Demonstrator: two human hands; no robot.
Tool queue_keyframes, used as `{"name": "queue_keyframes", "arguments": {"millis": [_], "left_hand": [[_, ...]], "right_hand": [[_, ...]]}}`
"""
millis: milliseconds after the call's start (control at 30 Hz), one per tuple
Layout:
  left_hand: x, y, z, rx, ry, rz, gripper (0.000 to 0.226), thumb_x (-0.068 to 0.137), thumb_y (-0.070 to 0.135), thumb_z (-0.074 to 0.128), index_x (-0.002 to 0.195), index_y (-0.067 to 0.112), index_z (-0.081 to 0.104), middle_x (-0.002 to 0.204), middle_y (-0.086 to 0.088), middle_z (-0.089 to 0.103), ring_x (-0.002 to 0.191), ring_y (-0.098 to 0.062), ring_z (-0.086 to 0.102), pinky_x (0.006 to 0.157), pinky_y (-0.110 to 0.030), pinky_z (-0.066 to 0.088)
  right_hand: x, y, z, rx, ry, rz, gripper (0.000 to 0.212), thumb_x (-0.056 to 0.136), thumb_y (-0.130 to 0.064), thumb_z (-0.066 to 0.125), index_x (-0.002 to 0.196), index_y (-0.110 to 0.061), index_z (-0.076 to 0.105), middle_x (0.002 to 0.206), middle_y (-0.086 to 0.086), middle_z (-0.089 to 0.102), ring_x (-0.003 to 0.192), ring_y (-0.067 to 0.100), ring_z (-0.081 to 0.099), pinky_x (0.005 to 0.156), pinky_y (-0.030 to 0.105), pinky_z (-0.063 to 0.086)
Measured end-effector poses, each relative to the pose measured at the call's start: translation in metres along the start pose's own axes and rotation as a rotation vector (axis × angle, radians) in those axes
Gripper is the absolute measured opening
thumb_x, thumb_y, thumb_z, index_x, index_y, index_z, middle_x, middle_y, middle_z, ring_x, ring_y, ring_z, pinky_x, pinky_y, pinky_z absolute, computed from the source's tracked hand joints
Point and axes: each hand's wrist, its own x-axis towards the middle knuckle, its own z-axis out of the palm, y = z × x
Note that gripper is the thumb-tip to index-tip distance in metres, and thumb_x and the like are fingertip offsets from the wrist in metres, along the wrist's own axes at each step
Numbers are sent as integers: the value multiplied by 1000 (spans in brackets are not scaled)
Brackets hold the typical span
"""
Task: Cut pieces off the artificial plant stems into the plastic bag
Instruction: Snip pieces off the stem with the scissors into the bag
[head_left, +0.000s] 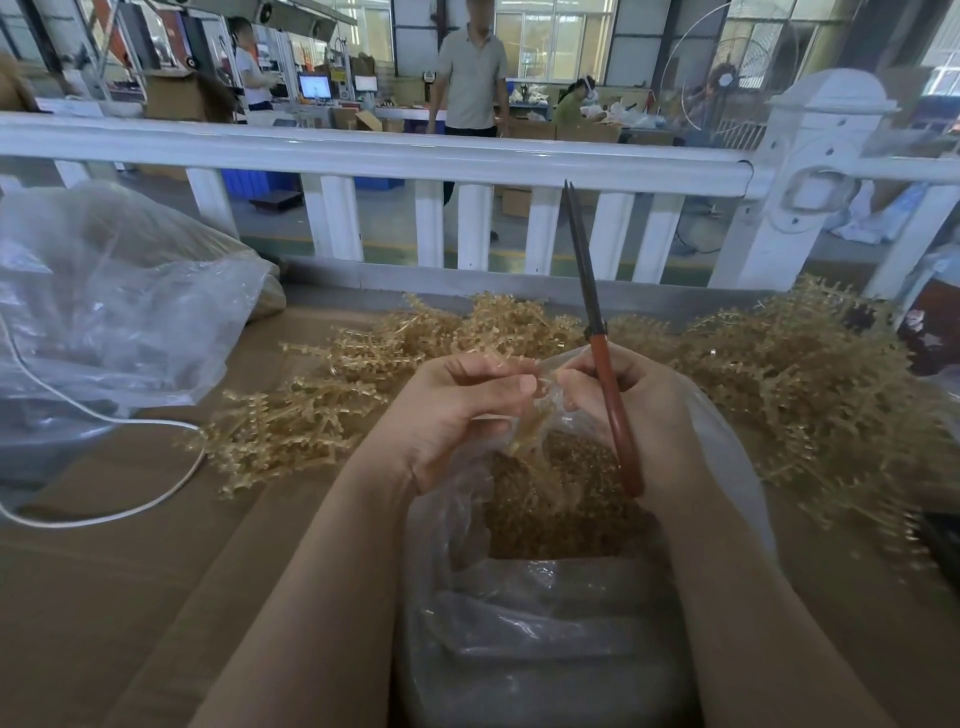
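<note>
My left hand (457, 410) pinches a thin golden artificial stem (530, 436) that hangs down over the open clear plastic bag (727, 447). Small golden cut pieces (566, 499) fill the bottom of the bag. My right hand (649, 410) grips red-handled scissors (605, 374), blades closed and pointing up and away; its fingertips also touch the top of the stem. Loose golden stems lie in piles on the table, one pile on the left (311, 415) and a larger pile on the right (810, 374).
A second large clear bag (119, 301) lies at the far left, with a white cable (156, 467) looping across the brown cardboard tabletop (130, 597). A white railing (389, 156) runs along the table's far edge. People stand and sit in the workshop beyond.
</note>
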Motion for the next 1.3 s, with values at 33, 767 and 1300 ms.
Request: {"name": "queue_keyframes", "arguments": {"millis": [33, 767, 1300], "left_hand": [[1, -1, 1, -8, 3, 11, 29, 72, 11, 76, 97, -2, 72, 86, -9, 75, 72, -13, 69, 65, -26, 56], [1, 2, -8, 243, 213, 373, 17, 97, 1, 56, 89, 7, 70, 81, -2, 69, 76, -18, 59, 74, -23, 49], [-1, 3, -5, 214, 145, 332, 12, 98, 3, 54, 95, 2, 66, 90, -6, 66, 79, -12, 60, 74, -17, 49]], "right_hand": [[-1, -1, 0, 4, -3, -5, 22, 87, -10, 75, 71, -25, 74, 67, 0, 70, 61, 9, 65, 62, 22, 56], [-9, 7, -3, -767, -24, -233, 59, 69, -82, 57, 109, -39, 59, 90, -36, 50, 75, -19, 46, 62, -3, 35], [-10, 10, -3, -791, -5, -246, 53, 73, -77, 65, 101, -32, 70, 88, -26, 64, 80, -1, 59, 76, 15, 50]]}}
